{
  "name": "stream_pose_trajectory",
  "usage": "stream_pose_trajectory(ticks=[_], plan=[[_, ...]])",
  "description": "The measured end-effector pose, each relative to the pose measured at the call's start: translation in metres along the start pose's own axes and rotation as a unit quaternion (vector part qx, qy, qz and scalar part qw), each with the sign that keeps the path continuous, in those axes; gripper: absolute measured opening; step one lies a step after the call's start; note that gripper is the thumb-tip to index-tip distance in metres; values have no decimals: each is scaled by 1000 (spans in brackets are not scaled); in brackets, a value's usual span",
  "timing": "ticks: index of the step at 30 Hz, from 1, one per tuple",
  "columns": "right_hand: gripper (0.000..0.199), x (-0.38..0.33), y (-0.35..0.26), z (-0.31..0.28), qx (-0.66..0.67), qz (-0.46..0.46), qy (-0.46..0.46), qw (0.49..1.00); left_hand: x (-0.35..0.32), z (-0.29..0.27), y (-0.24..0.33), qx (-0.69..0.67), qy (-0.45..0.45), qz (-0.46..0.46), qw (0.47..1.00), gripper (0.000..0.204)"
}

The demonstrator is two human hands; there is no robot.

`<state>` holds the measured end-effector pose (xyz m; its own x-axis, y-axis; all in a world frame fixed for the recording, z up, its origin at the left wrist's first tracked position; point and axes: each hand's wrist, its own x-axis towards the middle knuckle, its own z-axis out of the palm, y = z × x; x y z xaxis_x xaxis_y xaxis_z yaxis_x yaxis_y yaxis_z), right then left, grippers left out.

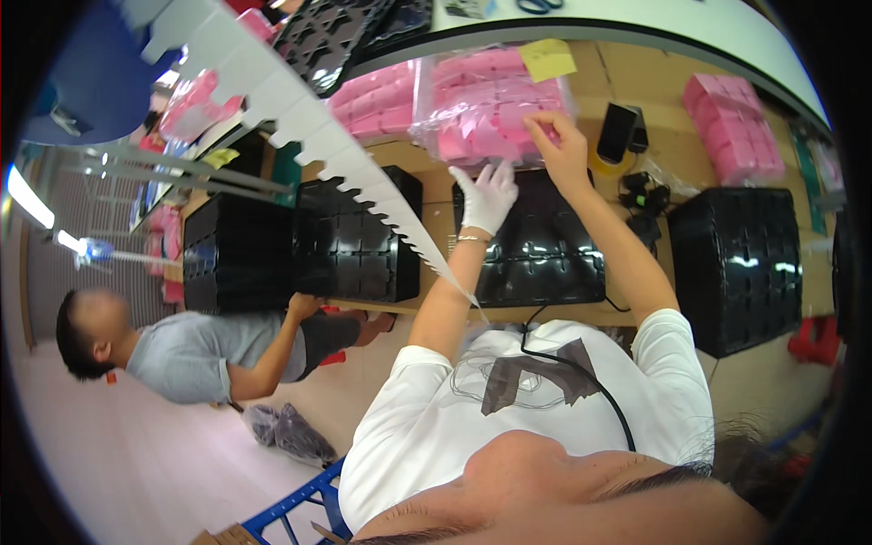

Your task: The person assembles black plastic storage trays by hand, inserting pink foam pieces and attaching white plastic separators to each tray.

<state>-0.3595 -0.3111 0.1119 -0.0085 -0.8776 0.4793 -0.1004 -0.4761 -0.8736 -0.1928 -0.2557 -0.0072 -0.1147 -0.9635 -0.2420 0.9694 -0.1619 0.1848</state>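
Note:
My left hand (490, 197), in a white glove, is open above the far left edge of a black moulded plastic tray stack (545, 259). Its fingers stretch toward pink foam-like pieces (477, 132) in a clear plastic bag (425, 100). My bare right hand (561, 153) is over the bag's right side, thumb and forefinger drawn together. Whatever lies between those fingertips is too small to make out. A yellow paper note (548, 60) sits on the bag's far right part.
A phone (617, 132) and cables lie right of my right hand. Black tray stacks stand to the left (354, 245) and right (740, 268). More pink pieces (734, 127) lie far right. A white notched strip (318, 127) crosses the view. A person (209, 354) is at the left.

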Motion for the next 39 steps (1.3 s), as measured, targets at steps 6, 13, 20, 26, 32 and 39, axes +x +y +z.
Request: stream_pose_trajectory(ticks=[6, 13, 20, 26, 32, 39], plan=[[36, -61, 55, -47, 142, 196, 99, 965, -39, -8, -10, 207, 80, 109, 969, 36], [37, -123, 151, -56, 491, 484, -107, 717, -85, -82, 37, 334, 74, 66, 937, 32], [16, -185, 121, -80, 227, 444, -40, 866, -124, -134, 46, 560, 219, -7, 799, 25], [22, -261, 176, -91, -87, 315, -75, 942, -150, -253, 30, 936, 116, 51, 327, 37], [24, -287, 166, -106, -200, 330, -22, 922, -161, -256, 14, 795, 194, 7, 575, 41], [40, -285, 174, -105, -230, 364, -69, 900, -165, -220, 16, 844, 234, -46, 481, 44]])
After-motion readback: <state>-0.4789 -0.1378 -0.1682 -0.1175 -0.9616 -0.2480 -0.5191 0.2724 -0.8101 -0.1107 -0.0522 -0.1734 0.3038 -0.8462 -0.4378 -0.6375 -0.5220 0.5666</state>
